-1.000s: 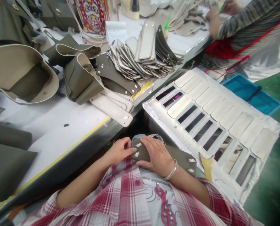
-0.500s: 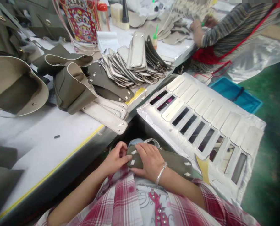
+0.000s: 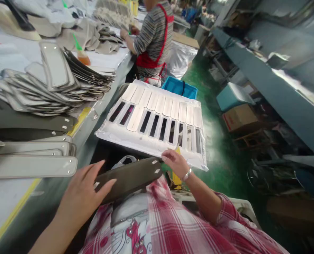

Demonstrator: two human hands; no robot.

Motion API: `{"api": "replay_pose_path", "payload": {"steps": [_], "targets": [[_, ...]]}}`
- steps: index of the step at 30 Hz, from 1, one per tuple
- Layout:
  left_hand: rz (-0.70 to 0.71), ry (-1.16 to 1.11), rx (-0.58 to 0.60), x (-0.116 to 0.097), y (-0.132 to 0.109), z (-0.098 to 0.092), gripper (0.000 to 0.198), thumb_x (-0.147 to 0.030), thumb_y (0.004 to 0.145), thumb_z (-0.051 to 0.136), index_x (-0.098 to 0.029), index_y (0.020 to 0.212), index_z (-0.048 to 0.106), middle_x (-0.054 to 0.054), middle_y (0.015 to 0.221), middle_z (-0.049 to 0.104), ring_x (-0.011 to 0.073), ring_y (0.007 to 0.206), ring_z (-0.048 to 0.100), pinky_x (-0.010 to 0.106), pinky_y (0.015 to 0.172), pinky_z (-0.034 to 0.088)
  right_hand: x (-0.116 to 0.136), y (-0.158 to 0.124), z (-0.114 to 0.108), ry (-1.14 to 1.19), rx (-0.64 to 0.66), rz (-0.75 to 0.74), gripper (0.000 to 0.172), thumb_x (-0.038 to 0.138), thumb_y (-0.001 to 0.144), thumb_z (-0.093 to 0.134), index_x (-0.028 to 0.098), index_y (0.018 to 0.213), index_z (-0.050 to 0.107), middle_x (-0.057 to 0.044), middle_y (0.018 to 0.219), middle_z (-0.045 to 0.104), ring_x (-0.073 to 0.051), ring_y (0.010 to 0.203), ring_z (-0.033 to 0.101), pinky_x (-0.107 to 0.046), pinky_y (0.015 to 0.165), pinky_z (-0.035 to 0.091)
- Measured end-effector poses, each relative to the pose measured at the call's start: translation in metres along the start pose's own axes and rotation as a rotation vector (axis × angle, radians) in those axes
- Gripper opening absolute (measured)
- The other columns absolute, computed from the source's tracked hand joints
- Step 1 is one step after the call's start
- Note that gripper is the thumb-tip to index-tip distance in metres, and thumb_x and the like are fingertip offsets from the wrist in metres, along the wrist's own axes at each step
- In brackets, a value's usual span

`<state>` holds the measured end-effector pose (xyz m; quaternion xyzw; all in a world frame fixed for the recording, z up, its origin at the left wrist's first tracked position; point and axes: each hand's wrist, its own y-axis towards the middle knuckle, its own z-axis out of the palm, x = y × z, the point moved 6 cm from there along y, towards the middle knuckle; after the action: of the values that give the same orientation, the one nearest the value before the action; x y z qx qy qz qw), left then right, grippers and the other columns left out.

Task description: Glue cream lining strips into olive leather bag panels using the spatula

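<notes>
A long dark olive strip (image 3: 127,178) with small white patches near its ends lies across my front at the table's edge. My left hand (image 3: 89,188) is at the strip's left end, thumb and fingers apart around it. Off the strip's right end, close to the white patches there, my right hand (image 3: 174,162) has its fingers curled together; whether anything small is between them is hidden. Beyond it stands a white board (image 3: 151,141) bearing a row of pale strips (image 3: 167,106) and several dark slots.
White table (image 3: 6,204) at left holds pale strips (image 3: 35,167), a pile of strips (image 3: 56,67) and a green-tipped bottle (image 3: 82,56). A person (image 3: 153,35) in a red apron works beyond. A blue crate (image 3: 179,88) sits behind the board; boxes (image 3: 240,118) stand at right.
The view has swung right. My right hand has left the strip's top and moved to its right end; my left hand has spread from a pinch at the left end.
</notes>
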<state>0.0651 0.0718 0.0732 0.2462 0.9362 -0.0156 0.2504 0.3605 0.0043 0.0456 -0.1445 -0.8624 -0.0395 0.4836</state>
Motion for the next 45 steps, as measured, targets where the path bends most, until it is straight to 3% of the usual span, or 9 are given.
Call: {"api": "replay_pose_path", "payload": {"steps": [2,4,7,9,14,20,27,32,45], "targets": [[0.214,0.015,0.058,-0.055,0.016,0.027,0.069,-0.056,0.074,0.052,-0.015,0.128,0.039,0.013,0.123,0.049,0.027,0.115,0.044,0.042,0.101,0.031,-0.023,-0.007,-0.005,0.088,0.038,0.124,0.023,0.038,0.075,0.052,0.015,0.075,0.053,0.001,0.064,0.053,-0.011,0.059,0.05,-0.025,0.058,0.044],[0.374,0.029,0.142,-0.097,0.027,0.063,0.079,-0.058,0.069,0.056,-0.011,0.129,0.036,0.016,0.126,0.047,0.0282,0.117,0.041,0.043,0.1,0.032,-0.034,-0.013,0.0,0.119,0.079,0.185,0.025,0.04,0.075,0.051,0.015,0.069,0.052,0.004,0.055,0.047,-0.009,0.051,0.044,-0.022,0.051,0.038],[0.399,0.082,0.23,-0.12,0.036,0.105,0.084,-0.057,0.061,0.063,-0.007,0.125,0.038,0.019,0.123,0.049,0.0301,0.113,0.045,0.043,0.097,0.033,-0.038,-0.019,0.01,0.089,0.111,0.205,0.027,0.04,0.075,0.052,0.015,0.064,0.053,0.004,0.052,0.046,-0.007,0.049,0.039,-0.021,0.047,0.033],[0.372,0.11,0.241,-0.12,0.038,0.117,0.082,-0.055,0.059,0.066,-0.008,0.122,0.041,0.018,0.121,0.051,0.0297,0.11,0.047,0.042,0.095,0.034,-0.038,-0.02,0.013,0.04,0.116,0.189,0.026,0.038,0.074,0.053,0.015,0.063,0.054,0.004,0.053,0.047,-0.007,0.049,0.038,-0.02,0.047,0.031],[0.337,0.136,0.248,-0.122,0.039,0.113,0.072,-0.052,0.059,0.065,-0.013,0.116,0.044,0.014,0.113,0.055,0.029,0.103,0.05,0.041,0.087,0.038,-0.04,-0.019,0.015,-0.102,0.117,0.146,0.027,0.038,0.074,0.057,0.016,0.06,0.053,0.004,0.053,0.048,-0.007,0.05,0.04,-0.02,0.047,0.029],[0.317,0.157,0.269,-0.131,0.041,0.112,0.06,-0.051,0.063,0.062,-0.017,0.11,0.046,0.011,0.107,0.057,0.0288,0.098,0.052,0.04,0.083,0.038,-0.041,-0.017,0.014,-0.105,0.132,0.159,0.029,0.038,0.073,0.059,0.016,0.057,0.049,0.005,0.051,0.048,-0.007,0.047,0.039,-0.02,0.046,0.026],[0.334,0.128,0.238,-0.131,0.042,0.114,0.061,-0.048,0.067,0.06,-0.014,0.116,0.044,0.013,0.112,0.056,0.028,0.102,0.051,0.041,0.09,0.035,-0.034,-0.02,0.01,-0.195,0.088,0.17,0.031,0.041,0.074,0.057,0.017,0.056,0.047,0.004,0.051,0.047,-0.008,0.047,0.039,-0.021,0.046,0.025],[0.339,0.105,0.231,-0.127,0.043,0.118,0.067,-0.052,0.066,0.061,-0.014,0.119,0.043,0.015,0.114,0.055,0.0294,0.103,0.051,0.042,0.09,0.036,-0.044,-0.021,0.017,-0.102,0.052,0.242,0.033,0.042,0.074,0.055,0.018,0.055,0.044,0.004,0.05,0.045,-0.008,0.047,0.038,-0.021,0.046,0.027],[0.292,0.063,0.258,-0.125,0.05,0.119,0.065,-0.055,0.067,0.059,-0.015,0.115,0.044,0.014,0.109,0.058,0.0287,0.098,0.054,0.042,0.085,0.038,-0.052,-0.016,0.024,-0.062,0.079,0.217,0.028,0.035,0.073,0.052,0.019,0.053,0.04,0.004,0.05,0.044,-0.008,0.047,0.038,-0.021,0.046,0.028]]}}
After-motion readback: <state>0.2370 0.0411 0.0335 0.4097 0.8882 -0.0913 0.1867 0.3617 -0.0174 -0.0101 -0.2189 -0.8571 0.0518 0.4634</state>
